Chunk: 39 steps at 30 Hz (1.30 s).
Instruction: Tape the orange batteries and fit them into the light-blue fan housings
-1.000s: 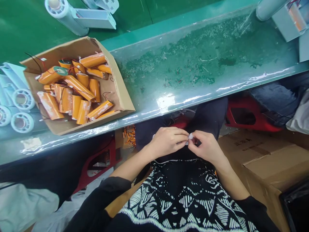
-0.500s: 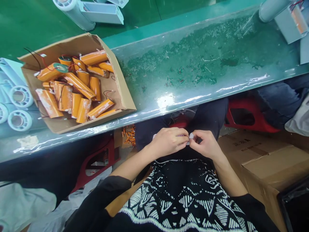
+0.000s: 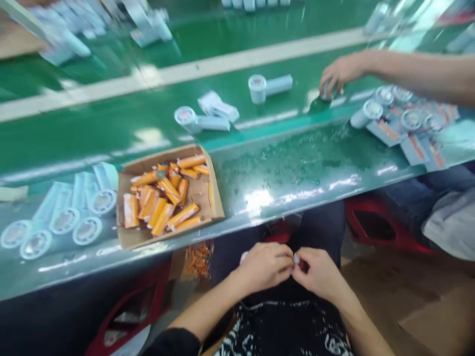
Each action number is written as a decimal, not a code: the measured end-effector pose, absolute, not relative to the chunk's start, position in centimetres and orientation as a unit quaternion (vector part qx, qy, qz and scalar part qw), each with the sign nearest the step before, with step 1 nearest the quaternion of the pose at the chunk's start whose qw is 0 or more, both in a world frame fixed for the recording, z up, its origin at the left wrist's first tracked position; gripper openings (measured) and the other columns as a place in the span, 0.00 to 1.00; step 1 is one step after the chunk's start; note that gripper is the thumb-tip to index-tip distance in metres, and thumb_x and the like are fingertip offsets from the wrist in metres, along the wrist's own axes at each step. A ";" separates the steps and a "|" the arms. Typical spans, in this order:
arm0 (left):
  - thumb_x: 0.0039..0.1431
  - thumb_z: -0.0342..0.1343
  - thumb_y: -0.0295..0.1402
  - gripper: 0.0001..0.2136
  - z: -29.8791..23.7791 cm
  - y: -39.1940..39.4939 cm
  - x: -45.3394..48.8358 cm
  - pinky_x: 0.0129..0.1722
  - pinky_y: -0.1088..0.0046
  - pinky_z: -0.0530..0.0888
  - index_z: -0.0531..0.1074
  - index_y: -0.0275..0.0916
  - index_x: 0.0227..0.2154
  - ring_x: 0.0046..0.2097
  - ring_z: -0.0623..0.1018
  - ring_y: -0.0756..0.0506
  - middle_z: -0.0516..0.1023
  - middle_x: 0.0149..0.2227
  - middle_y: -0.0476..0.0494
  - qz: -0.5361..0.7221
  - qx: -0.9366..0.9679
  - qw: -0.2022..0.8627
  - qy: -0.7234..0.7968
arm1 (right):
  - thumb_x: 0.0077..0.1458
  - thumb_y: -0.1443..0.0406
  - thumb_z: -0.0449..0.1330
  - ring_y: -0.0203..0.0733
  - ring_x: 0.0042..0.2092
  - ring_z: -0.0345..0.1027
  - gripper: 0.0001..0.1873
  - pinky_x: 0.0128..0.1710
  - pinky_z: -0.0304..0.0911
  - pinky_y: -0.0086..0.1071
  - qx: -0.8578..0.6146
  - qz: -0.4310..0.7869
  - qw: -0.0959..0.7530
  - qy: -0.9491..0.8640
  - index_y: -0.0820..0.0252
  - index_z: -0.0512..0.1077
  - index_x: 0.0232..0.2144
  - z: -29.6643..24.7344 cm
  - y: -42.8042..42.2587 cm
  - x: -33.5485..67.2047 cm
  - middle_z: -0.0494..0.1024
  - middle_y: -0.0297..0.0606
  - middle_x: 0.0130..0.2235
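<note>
My left hand (image 3: 265, 267) and my right hand (image 3: 319, 274) meet over my lap, below the edge of the green bench (image 3: 297, 168). Both have their fingers curled and pinch a small white piece (image 3: 296, 258) between them; I cannot make out what it is. A cardboard box (image 3: 208, 198) with several orange cylindrical cells (image 3: 163, 198) sits on the bench to the upper left of my hands.
Pale handheld fan bodies lie on the bench at left (image 3: 63, 220), on the belt (image 3: 269, 86) and at right (image 3: 401, 118). Another person's hand (image 3: 339, 74) reaches onto the belt at upper right. Red stools (image 3: 371, 225) and a cardboard carton (image 3: 419, 306) stand below.
The view has tilted up, showing the belt and another person's arm. My hands stay together on the small white piece and sit lower in the picture.
</note>
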<state>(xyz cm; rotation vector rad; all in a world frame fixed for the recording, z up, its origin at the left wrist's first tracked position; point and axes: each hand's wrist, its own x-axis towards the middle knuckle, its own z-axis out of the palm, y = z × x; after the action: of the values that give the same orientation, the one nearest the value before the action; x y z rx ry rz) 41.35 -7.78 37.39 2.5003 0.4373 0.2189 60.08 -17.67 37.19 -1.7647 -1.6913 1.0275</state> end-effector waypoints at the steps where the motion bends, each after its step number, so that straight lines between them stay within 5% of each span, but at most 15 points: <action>1: 0.66 0.60 0.32 0.05 37.3 -7.8 41.5 0.34 0.75 0.73 0.80 0.42 0.34 0.36 0.81 0.50 0.84 0.40 0.51 0.082 0.939 0.288 0.170 | 0.50 0.72 0.58 0.34 0.26 0.65 0.07 0.29 0.53 0.29 -0.648 0.384 0.246 -0.611 0.58 0.66 0.23 36.9 -17.5 60.1 0.70 0.29 0.23; 14: 0.61 0.61 0.26 0.03 37.8 -9.5 42.0 0.37 0.67 0.73 0.78 0.40 0.33 0.37 0.80 0.46 0.83 0.37 0.48 0.154 0.918 0.246 0.271 | 0.48 0.67 0.59 0.33 0.25 0.58 0.05 0.26 0.52 0.27 -0.630 0.515 0.332 -0.478 0.59 0.69 0.22 36.3 -16.4 59.7 0.69 0.28 0.21; 23: 0.66 0.58 0.26 0.08 38.0 -9.6 41.6 0.36 0.70 0.69 0.78 0.40 0.31 0.35 0.77 0.50 0.82 0.37 0.49 0.198 0.919 0.235 0.245 | 0.51 0.66 0.60 0.32 0.25 0.60 0.05 0.26 0.56 0.26 -0.600 0.569 0.365 -0.428 0.60 0.71 0.24 35.4 -17.5 60.0 0.70 0.29 0.23; 28: 0.68 0.58 0.27 0.09 38.2 -9.1 41.1 0.39 0.71 0.72 0.78 0.40 0.31 0.37 0.79 0.49 0.83 0.37 0.50 0.211 0.911 0.254 0.246 | 0.58 0.67 0.61 0.34 0.28 0.67 0.04 0.29 0.63 0.27 -0.599 0.497 0.346 -0.524 0.59 0.75 0.31 37.1 -17.8 60.2 0.75 0.32 0.28; 33: 0.67 0.58 0.27 0.09 38.2 -9.0 41.2 0.38 0.70 0.71 0.78 0.40 0.31 0.37 0.79 0.49 0.83 0.37 0.50 0.204 0.913 0.250 0.249 | 0.59 0.70 0.59 0.35 0.28 0.67 0.09 0.30 0.63 0.29 -0.635 0.383 0.312 -0.594 0.58 0.70 0.26 37.8 -17.7 59.5 0.73 0.32 0.26; 39: 0.66 0.58 0.26 0.08 38.4 -9.2 41.0 0.37 0.70 0.68 0.78 0.40 0.31 0.36 0.78 0.50 0.83 0.37 0.50 0.197 0.918 0.247 0.241 | 0.52 0.72 0.60 0.33 0.26 0.64 0.08 0.28 0.58 0.28 -0.631 0.440 0.328 -0.549 0.58 0.68 0.24 37.2 -17.3 59.3 0.70 0.28 0.24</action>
<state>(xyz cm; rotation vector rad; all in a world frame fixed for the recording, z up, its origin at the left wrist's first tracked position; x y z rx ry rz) 41.05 -9.21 38.38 2.5026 0.6561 0.5370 59.28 -17.29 37.23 -1.6516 -1.4364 1.1517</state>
